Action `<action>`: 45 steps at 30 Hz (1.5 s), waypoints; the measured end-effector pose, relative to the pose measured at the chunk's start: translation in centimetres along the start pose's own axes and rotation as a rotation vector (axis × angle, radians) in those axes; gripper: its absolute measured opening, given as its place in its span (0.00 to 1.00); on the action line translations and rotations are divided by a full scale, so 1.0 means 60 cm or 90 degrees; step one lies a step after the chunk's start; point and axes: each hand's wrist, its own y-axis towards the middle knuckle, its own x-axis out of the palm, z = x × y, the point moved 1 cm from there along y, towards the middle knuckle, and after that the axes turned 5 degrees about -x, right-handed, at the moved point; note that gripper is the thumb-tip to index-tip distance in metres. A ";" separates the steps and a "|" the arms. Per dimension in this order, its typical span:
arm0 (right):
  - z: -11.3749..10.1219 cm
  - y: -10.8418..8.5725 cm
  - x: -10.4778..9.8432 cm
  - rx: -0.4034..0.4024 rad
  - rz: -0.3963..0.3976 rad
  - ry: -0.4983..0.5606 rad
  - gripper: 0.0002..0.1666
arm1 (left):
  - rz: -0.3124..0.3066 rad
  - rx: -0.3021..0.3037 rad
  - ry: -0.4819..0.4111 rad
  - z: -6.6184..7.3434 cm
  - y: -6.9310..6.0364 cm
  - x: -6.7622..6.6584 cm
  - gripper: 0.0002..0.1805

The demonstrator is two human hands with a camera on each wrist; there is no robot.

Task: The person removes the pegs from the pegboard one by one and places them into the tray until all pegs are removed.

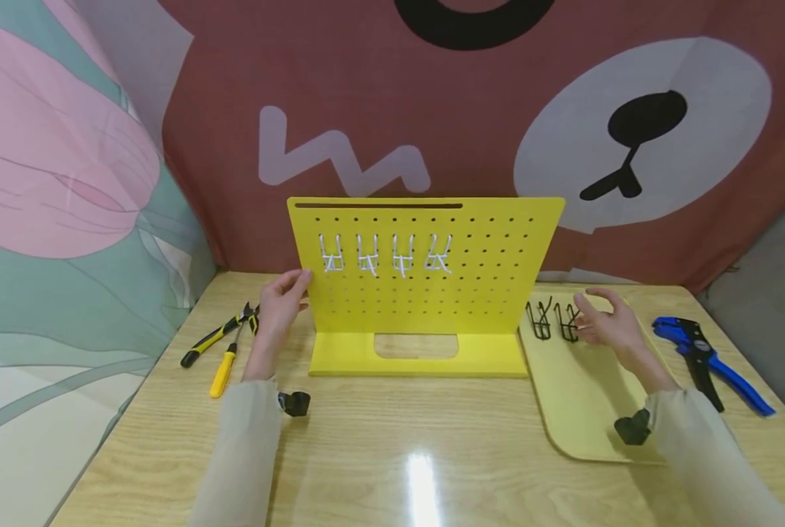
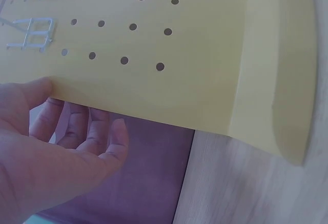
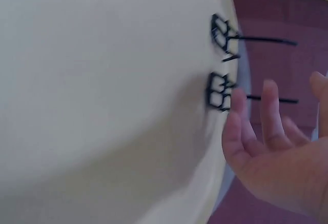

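A yellow pegboard [image 1: 425, 304] stands upright on the table, with several white wire hooks [image 1: 402, 252] hanging in a row on its left part. My left hand [image 1: 280, 307] pinches the board's left edge; in the left wrist view the thumb lies on the front face and the fingers [image 2: 97, 129] are behind the edge. On the right, my right hand [image 1: 609, 326] is beside a black wire hook [image 1: 566, 322] on the cream tray, its fingers apart and around nothing in the right wrist view. Another black hook [image 1: 538, 320] sits left of that one.
The tray [image 1: 583, 417] lies right of the pegboard. Blue-handled pliers [image 1: 708, 359] lie beyond it. Left of the board are yellow-black pliers [image 1: 211, 340] and a yellow-handled tool [image 1: 223, 375]. A patterned cloth [image 1: 352, 88] hangs behind the table [image 1: 366, 446].
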 end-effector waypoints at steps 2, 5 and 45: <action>-0.012 -0.001 0.001 -0.011 0.027 -0.005 0.39 | -0.001 -0.004 0.001 0.000 0.000 0.000 0.25; -0.036 -0.003 0.006 -0.043 0.071 0.026 0.29 | -0.002 -0.006 0.004 0.001 0.001 -0.002 0.26; -0.218 -0.052 0.306 -0.236 0.054 0.281 0.20 | -0.005 -0.003 0.010 -0.002 0.002 -0.002 0.25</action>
